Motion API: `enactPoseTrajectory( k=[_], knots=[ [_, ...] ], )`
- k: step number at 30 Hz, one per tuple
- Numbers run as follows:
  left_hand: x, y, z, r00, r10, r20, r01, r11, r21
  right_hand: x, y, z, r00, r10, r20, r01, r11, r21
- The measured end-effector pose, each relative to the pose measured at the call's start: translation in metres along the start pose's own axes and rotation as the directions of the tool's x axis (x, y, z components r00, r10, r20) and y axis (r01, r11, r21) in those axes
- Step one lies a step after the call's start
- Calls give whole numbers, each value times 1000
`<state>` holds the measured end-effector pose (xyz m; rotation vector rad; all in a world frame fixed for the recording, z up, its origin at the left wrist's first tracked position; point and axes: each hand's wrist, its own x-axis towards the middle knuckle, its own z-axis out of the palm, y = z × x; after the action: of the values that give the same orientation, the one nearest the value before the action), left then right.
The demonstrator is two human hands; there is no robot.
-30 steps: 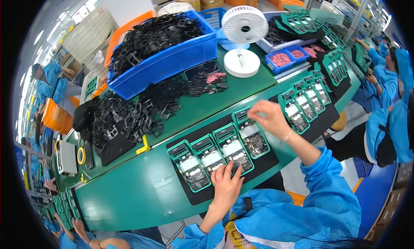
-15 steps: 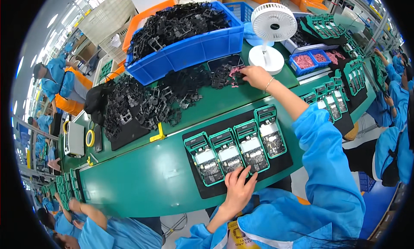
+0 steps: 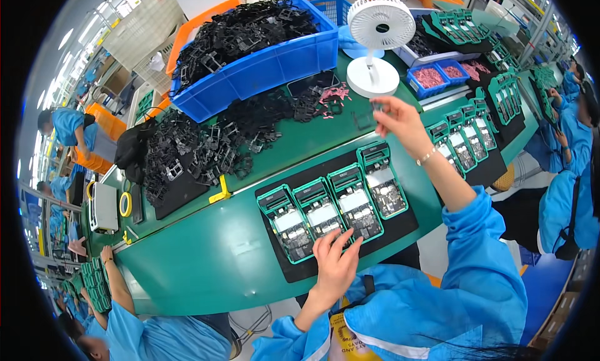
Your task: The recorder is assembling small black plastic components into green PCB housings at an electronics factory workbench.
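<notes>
In a row on a black mat (image 3: 409, 223) lie several green fixtures (image 3: 382, 181), each carrying a phone-like device with a circuit board and a pale rectangular panel. My left hand (image 3: 334, 267) rests at the near ends of the middle fixtures, fingers spread, fingertips touching their lower edges. Above the bench, beyond the mat, my right hand (image 3: 403, 128) pinches a thin black plastic bracket (image 3: 362, 120), partly blurred. To its left are small pink pieces (image 3: 334, 95) and a heap of black brackets (image 3: 219, 148).
A blue bin (image 3: 262, 73) heaped with black brackets stands at the back, beside a white fan (image 3: 374, 76). Blue trays (image 3: 428, 80) hold pink pieces. More loaded fixtures (image 3: 465, 136) lie to the right. A yellow clip (image 3: 220, 191) sits on the bench edge. Co-workers sit on both sides.
My right hand has moved from the pink pieces toward me and to the right, lifting a black bracket. My left hand stays at the fixtures. The view has shifted slightly.
</notes>
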<state>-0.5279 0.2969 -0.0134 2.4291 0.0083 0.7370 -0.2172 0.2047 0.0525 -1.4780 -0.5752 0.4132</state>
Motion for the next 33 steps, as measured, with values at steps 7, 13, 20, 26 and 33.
enactPoseTrajectory(
  k=[7,13,20,26,33],
  knots=[
    [8,2,1,1000,-14,-11,15,1000,19,-116,19,-23,986,144,87,-120,964,-239],
    [15,9,8,998,-57,26,62,955,-290,-167,13,-13,988,151,30,-151,988,23],
    [6,25,27,991,-34,129,85,909,-408,-213,25,37,998,-57,12,58,959,-276],
    [32,17,34,962,230,145,-238,970,40,-216,23,49,998,38,-44,-42,996,-78],
    [44,1,9,968,239,73,-238,971,-14,-180,22,20,992,-38,-124,11,977,-214]
  ],
)
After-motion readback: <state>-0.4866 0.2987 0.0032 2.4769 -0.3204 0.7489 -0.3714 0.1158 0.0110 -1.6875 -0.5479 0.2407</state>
